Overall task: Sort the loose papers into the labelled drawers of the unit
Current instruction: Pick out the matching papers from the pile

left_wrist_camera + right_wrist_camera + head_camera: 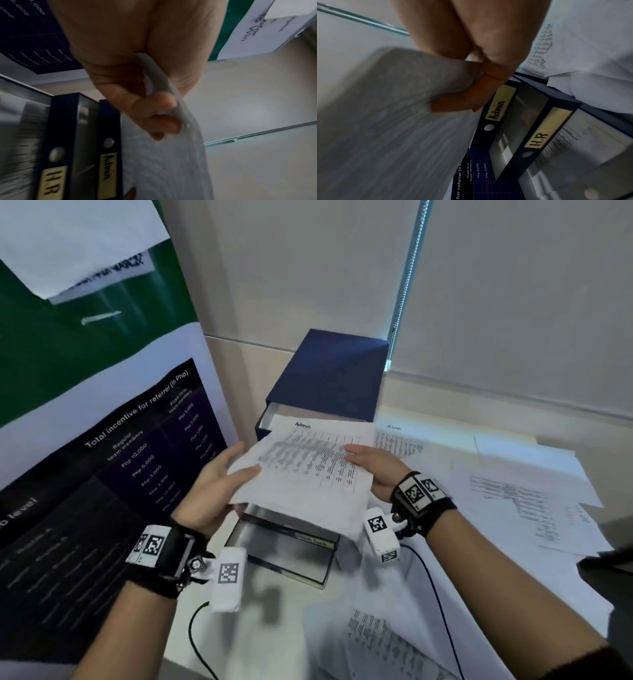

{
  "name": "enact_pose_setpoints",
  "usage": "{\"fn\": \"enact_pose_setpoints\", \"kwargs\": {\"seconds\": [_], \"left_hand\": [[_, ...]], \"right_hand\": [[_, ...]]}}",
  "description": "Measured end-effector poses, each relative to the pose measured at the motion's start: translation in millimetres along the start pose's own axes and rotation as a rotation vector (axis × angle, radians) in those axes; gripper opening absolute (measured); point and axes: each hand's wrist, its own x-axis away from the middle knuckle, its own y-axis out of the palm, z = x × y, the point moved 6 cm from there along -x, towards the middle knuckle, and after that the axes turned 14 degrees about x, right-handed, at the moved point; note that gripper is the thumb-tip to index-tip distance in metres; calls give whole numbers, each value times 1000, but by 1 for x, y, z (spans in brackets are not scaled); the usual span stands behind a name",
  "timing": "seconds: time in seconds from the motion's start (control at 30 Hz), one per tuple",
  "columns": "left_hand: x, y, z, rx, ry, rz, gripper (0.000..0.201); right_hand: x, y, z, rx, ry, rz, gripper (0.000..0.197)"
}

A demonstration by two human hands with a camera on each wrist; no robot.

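A dark blue drawer unit (329,374) stands at the back of the table. Its upper drawer (264,424) is partly pulled out; a lower drawer (291,568) is pulled out farther. Wrist views show drawer labels "Admin" (107,167) (498,109) and "H.R" (51,181) (539,140). Both hands hold a sheaf of printed papers (308,474) headed "Admin" over the pulled-out drawers, its far edge over the upper one. My left hand (239,470) pinches the left edge of the papers (168,162), thumb on top. My right hand (363,460) grips the right edge of the papers (393,115).
Loose printed sheets (513,491) cover the table to the right, more lie at the front (383,638). A tall poster board (102,457) stands close on the left. A blind chain (407,268) hangs behind the unit. A dark object (609,566) sits at the right edge.
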Motion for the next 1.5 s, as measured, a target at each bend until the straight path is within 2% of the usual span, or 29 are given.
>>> {"fn": "enact_pose_setpoints", "kwargs": {"seconds": [0.17, 0.27, 0.37, 0.53, 0.57, 0.63, 0.73, 0.83, 0.87, 0.93, 1.0, 1.03, 1.1, 1.17, 1.2, 1.27, 1.33, 1.4, 1.47, 1.5], "left_hand": [[-5, 2, 53, 24, 164, -53, 48], [-23, 3, 51, -24, 171, -34, 48], [-46, 1, 34, -92, 190, 61, 43], [-89, -2, 12, -185, 248, 160, 28], [-98, 0, 8, -218, 256, 171, 26], [-113, 9, 6, -334, 288, 176, 24], [-133, 28, 9, -672, 411, 178, 33], [-156, 51, -3, -1105, 473, 89, 36], [-162, 57, -9, -1265, 462, 64, 36], [-174, 61, -25, -1477, 389, 18, 49], [-180, 62, -32, -1553, 313, 18, 61], [-182, 63, -33, -1565, 299, 30, 61], [-178, 72, -31, -1519, 338, 75, 45], [-163, 93, -28, -1337, 517, 79, 23], [-151, 109, -29, -1203, 630, 39, 16], [-122, 149, -39, -974, 821, -111, 13], [-98, 192, -69, -846, 877, -332, 13], [-84, 228, -118, -821, 754, -550, 16], [-81, 249, -184, -897, 433, -663, 21], [-83, 250, -219, -954, 239, -663, 26]], "right_hand": [[-5, 24, -11, -39, -40, -84, 35], [-20, 18, -6, -91, -9, 21, 35], [-24, 8, -7, -105, 1, 98, 41], [10, 13, -6, 90, -28, -171, 38], [12, 13, -5, 136, -54, -190, 37], [4, 5, -14, 214, -108, -73, 33], [-27, -16, -36, 300, -129, 175, 28], [-56, -25, -51, 572, -125, 246, 17], [-62, -24, -53, 677, -138, 256, 11], [-70, -17, -57, 832, -208, 271, 7], [-70, -15, -59, 896, -285, 284, 10], [-67, -21, -57, 864, -308, 299, 11], [-56, -47, -44, 670, -308, 326, 15], [-39, -93, -13, 453, -243, 373, 18], [-29, -122, 10, 395, -184, 422, 18], [-6, -188, 69, 413, -4, 553, 17], [22, -254, 137, 553, 260, 638, 23], [52, -311, 207, 737, 580, 643, 43], [85, -349, 265, 869, 859, 650, 73], [99, -359, 285, 887, 947, 662, 85]]}}
